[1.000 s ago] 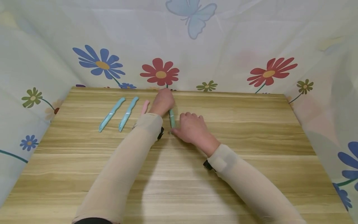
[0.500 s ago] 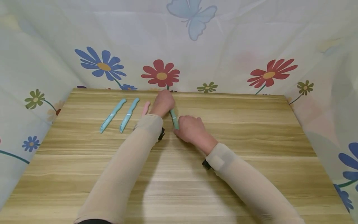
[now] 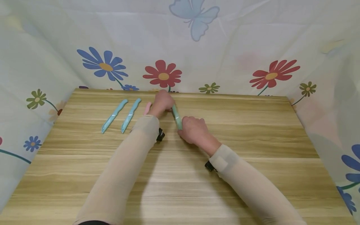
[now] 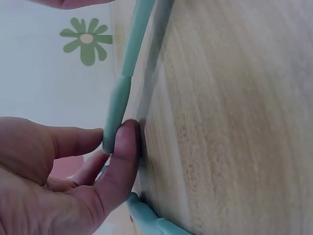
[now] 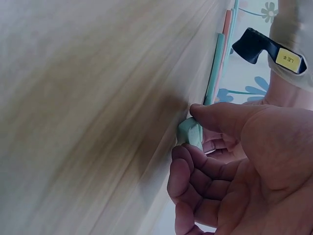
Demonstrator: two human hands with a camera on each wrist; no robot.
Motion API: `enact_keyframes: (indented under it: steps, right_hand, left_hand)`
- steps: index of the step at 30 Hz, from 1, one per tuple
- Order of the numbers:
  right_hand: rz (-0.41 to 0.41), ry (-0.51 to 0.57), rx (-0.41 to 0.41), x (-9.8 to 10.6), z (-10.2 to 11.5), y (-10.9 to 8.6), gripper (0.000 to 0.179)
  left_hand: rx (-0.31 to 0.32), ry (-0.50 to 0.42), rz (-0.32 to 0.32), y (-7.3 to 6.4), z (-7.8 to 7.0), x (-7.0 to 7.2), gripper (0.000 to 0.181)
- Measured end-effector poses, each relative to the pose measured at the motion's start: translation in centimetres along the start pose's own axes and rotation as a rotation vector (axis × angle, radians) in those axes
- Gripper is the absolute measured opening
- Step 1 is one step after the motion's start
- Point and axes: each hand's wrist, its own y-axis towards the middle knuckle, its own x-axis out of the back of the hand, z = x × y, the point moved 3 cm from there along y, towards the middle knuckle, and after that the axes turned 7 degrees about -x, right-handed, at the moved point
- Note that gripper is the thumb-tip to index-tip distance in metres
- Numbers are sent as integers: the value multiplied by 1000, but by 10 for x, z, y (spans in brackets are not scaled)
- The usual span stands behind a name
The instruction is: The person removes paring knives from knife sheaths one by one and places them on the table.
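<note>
A light green knife (image 3: 177,117) in a matching sheath extends between both hands over the table. My left hand (image 3: 164,100) pinches its handle end between thumb and finger, as the left wrist view shows. At the sheath's tip, my right hand (image 3: 194,129) pinches with thumb and index finger, the other fingers curled; the green tip (image 5: 190,131) shows between them. To the left lie two sheathed light blue knives (image 3: 113,116), slanted alike. A pink knife handle (image 3: 147,107) sticks out beside my left wrist, its remainder mostly hidden by the arm.
Another green knife (image 5: 213,71) lies beside the pink one (image 5: 227,27) in the right wrist view. The wood-grain table (image 3: 180,187) meets a flower-printed cloth (image 3: 230,56) at its back and sides. Black camera mounts (image 3: 160,135) sit at both wrists.
The green knife's sheath end has swung a little to the right along with my right hand. My left hand has shifted slightly left, still holding the handle.
</note>
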Motion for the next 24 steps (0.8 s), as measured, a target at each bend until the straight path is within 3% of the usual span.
enact_keyframes:
  steps: [4, 8, 15, 24]
  right_hand:
    - [0, 14, -7, 1, -2, -1, 30]
    - [-33, 46, 10, 3, -8, -3, 29]
    - [-63, 187, 5, 5, -22, -6, 22]
    - [-125, 289, 1, 11, -37, -10, 20]
  left_hand:
    - [43, -181, -15, -1, 6, 1, 14]
    - [33, -385, -35, -6, 10, 1, 12]
    - [10, -699, 11, -18, 10, 6, 27]
    - [9, -924, 31, -28, 11, 11, 34]
